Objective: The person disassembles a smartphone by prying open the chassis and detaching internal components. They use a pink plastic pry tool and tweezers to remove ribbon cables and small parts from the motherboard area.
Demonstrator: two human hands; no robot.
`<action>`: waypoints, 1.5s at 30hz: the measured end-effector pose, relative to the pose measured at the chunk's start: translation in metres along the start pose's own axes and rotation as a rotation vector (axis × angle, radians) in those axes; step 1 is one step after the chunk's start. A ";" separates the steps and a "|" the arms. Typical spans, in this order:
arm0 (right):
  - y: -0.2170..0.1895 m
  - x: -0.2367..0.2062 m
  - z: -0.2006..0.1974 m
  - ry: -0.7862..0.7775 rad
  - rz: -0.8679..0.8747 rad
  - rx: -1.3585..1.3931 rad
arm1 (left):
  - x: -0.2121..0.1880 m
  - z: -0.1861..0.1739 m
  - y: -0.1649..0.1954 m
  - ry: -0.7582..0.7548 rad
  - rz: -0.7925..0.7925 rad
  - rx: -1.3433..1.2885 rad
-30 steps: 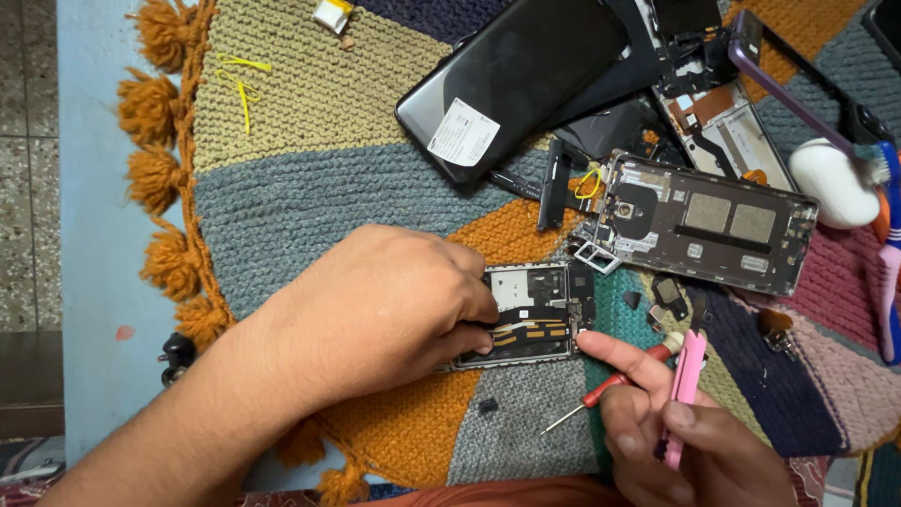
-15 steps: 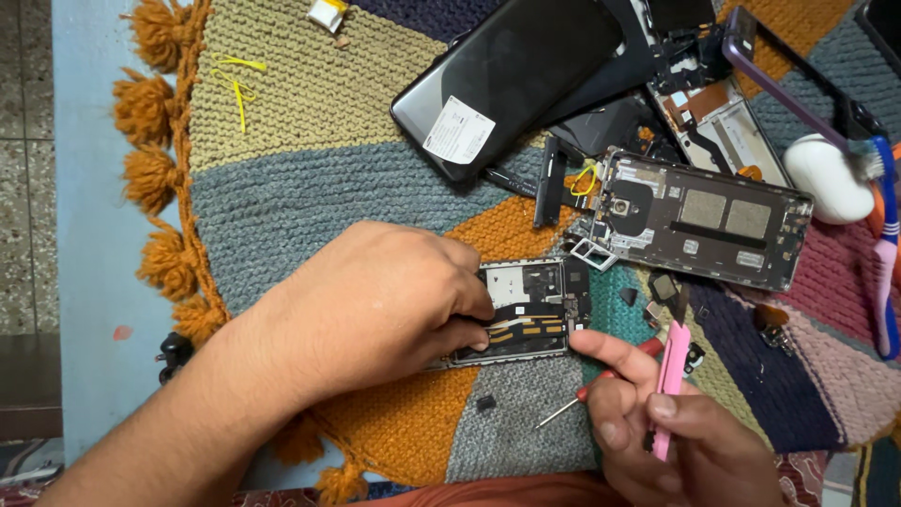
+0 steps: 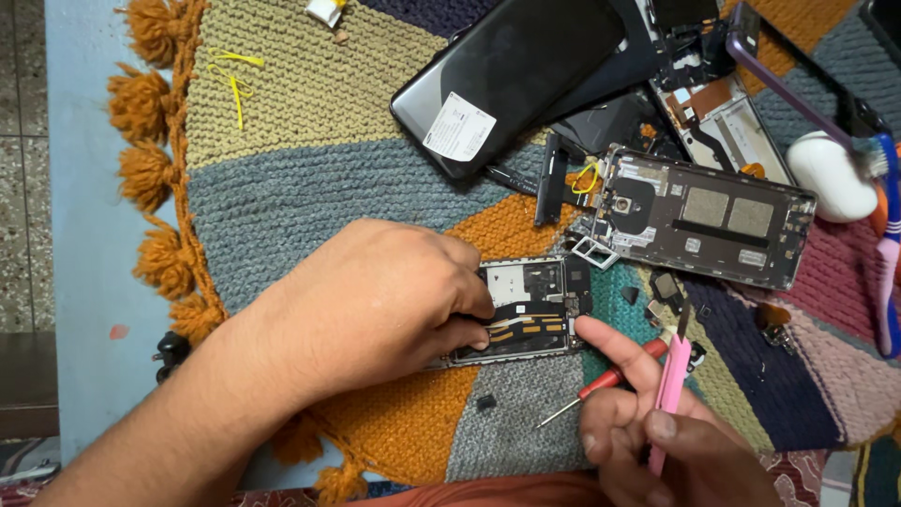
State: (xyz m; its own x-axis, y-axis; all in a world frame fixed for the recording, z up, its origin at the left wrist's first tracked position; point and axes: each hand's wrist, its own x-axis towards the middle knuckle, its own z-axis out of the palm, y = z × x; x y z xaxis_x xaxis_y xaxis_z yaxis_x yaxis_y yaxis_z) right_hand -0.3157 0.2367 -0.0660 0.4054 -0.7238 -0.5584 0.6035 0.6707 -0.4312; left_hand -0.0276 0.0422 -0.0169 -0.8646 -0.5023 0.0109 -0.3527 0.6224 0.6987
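Note:
My left hand lies over an opened phone body, pinning it to the knitted mat; the phone's board and orange flex cables show at its right end. My right hand holds a pink pry tool and a small red-handled screwdriver together. Its index finger reaches out to the phone's right edge.
A grey phone back frame lies to the upper right, a black phone back cover with a white sticker above it. More phone parts, a white case, a blue toothbrush and loose small bits sit on the multicoloured mat.
My right hand has moved left and up toward the opened phone, its index finger now touching the phone's right edge. My left hand stays on the phone.

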 end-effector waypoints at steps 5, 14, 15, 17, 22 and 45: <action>0.003 0.003 0.001 -0.003 -0.015 0.002 | -0.002 0.000 0.000 -0.024 -0.031 0.006; 0.006 0.001 -0.005 -0.009 -0.046 -0.006 | -0.008 -0.005 -0.006 0.073 0.018 -0.067; 0.005 -0.002 -0.006 0.014 -0.058 -0.013 | -0.008 -0.007 -0.008 0.091 0.019 -0.060; 0.002 -0.007 -0.007 0.025 -0.154 -0.041 | -0.010 -0.010 -0.009 0.132 0.025 -0.047; -0.003 -0.009 0.001 0.277 -0.539 -0.733 | -0.015 -0.024 -0.013 0.312 0.002 0.067; -0.071 -0.016 0.014 0.502 -0.491 -1.812 | -0.017 -0.019 -0.016 0.066 -0.053 -0.017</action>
State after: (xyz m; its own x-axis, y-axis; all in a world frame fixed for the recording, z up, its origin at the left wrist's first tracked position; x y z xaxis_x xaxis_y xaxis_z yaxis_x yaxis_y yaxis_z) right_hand -0.3554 0.1981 -0.0165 0.0484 -0.9862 -0.1584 -0.8598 0.0396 -0.5091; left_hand -0.0007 0.0296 -0.0146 -0.8193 -0.5730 0.0208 -0.3905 0.5843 0.7114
